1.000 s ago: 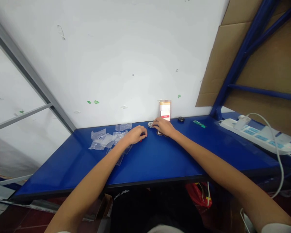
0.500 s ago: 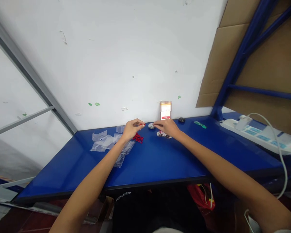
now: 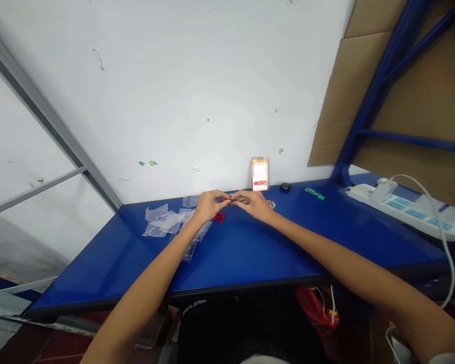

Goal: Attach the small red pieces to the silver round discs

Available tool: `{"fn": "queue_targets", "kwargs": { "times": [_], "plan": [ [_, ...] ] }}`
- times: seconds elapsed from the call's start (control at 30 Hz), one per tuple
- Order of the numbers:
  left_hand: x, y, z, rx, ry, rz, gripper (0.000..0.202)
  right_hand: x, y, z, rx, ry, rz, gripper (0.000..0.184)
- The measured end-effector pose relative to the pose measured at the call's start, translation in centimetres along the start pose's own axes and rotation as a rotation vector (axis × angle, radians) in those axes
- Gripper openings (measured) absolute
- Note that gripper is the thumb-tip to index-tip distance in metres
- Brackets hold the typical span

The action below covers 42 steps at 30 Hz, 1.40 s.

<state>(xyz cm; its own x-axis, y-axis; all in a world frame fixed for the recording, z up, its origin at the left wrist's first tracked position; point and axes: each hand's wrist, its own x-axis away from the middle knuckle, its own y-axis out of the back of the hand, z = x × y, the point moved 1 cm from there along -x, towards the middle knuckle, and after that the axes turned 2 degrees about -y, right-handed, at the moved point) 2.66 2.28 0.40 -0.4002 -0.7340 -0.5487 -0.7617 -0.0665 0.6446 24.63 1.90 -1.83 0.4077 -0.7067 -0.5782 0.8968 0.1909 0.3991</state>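
Red cord (image 3: 231, 200) between left hand (image 3: 210, 206) and right hand (image 3: 255, 205), blue workbench (image 3: 246, 258).

Fingertips (image 3: 223, 197) pinch shut on the cord above a red tangle (image 3: 219, 218), beside clear plastic bags (image 3: 163, 223). Hands are closer than earlier; right hand now hides most of a metal disc (image 3: 272, 204).

Below the front edge of the blue-topped workbench (image 3: 174, 293), small white lettering (image 3: 194, 306) is showing on a black garment (image 3: 242, 333), too blurred to read.

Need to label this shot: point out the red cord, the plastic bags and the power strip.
Red cord (image 3: 219, 218), head view, on the tangled bunch lying on the bench.
Plastic bags (image 3: 163, 221), head view, on the crumpled middle of the pile.
Power strip (image 3: 402, 210), head view, on its white top beside the sockets.
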Motion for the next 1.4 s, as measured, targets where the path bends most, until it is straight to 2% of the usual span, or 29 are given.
{"fn": "queue_targets", "kwargs": {
  "times": [0.27, 0.43, 0.53, 0.63, 0.7, 0.9, 1.1, 1.2, 1.33, 1.4],
  "plan": [
    [-0.2, 0.8, -0.6, -0.143, -0.055, 0.103, 0.017, 0.0, -0.2, 0.0, -0.006, -0.007, 0.022, 0.019],
    [-0.1, 0.7, -0.8, -0.188, -0.052, 0.104, 0.015, 0.0, -0.2, 0.2, 0.018, 0.017, 0.039, 0.019],
    [0.0, 0.1, -0.6, -0.034, 0.086, 0.046, 0.013, 0.0, -0.3, 0.0, -0.001, -0.004, -0.009, 0.024],
    [0.1, -0.6, -0.3, 0.314, 0.29, -0.006, 0.026, -0.1, -0.3, -0.1, -0.057, -0.048, -0.105, 0.032],
    [0.1, -0.9, -0.2, 0.529, 0.371, -0.033, 0.037, -0.1, -0.4, 0.2, -0.095, -0.066, -0.159, 0.029],
    [0.3, -1.3, -0.7, 0.794, 0.377, -0.06, 0.04, -0.3, -0.5, 1.4, -0.197, -0.052, -0.242, 0.024],
    [0.7, -2.4, -1.0, 0.881, 0.402, -0.107, 0.042, -0.4, -1.2, 0.4, -0.314, -0.057, -0.256, 0.021],
    [0.7, -2.7, -1.0, 0.881, 0.395, -0.108, 0.043, -0.3, -1.4, 0.2, -0.204, -0.012, -0.224, 0.017],
    [0.5, -2.1, -1.5, 0.896, 0.386, -0.017, 0.047, -0.3, -0.7, 0.5, 0.165, 0.107, -0.175, 0.013],
    [0.3, -1.7, -1.9, 0.829, 0.372, 0.036, 0.052, -0.4, -0.1, 0.5, 0.331, 0.144, -0.13, 0.012]
  ]
}}
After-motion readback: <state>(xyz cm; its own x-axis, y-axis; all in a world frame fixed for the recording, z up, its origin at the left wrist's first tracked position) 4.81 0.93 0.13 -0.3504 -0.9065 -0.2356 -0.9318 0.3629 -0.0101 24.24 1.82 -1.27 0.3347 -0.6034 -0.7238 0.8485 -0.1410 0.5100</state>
